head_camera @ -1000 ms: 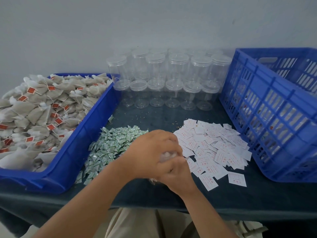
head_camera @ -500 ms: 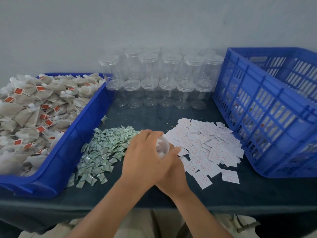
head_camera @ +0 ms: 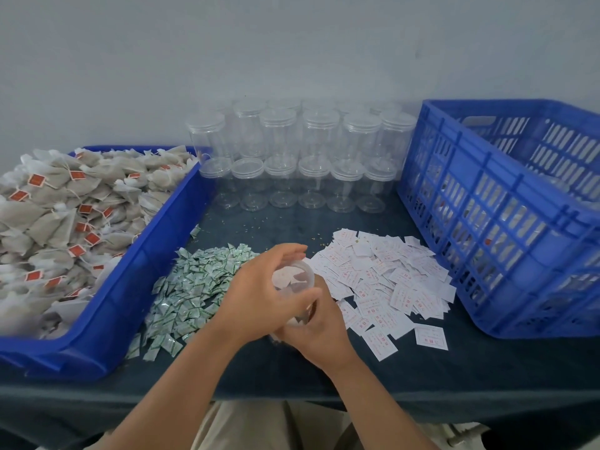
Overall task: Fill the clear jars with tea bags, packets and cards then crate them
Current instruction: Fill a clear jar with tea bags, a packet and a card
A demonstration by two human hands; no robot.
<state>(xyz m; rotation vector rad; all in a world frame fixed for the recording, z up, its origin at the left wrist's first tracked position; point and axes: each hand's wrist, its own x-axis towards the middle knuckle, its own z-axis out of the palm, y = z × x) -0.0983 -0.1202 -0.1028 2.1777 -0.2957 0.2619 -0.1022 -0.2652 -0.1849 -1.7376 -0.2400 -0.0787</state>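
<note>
A clear plastic jar (head_camera: 293, 279), tilted and showing pale contents, is gripped by the left hand (head_camera: 259, 297) near its top and the right hand (head_camera: 321, 332) lower down. Just left of it lie small green-and-white packets (head_camera: 194, 287), and farther left are grey mesh tea bags with red tags (head_camera: 65, 222). Just right of it spread white cards printed in red (head_camera: 389, 277), with the blue slatted plastic crate (head_camera: 487, 222) beyond them. Behind it stand rows of lidded empty clear jars (head_camera: 318, 138).

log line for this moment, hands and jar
left hand: grips clear jar top | right hand: holds its body | spot: between packets and cards | crated: no
</note>
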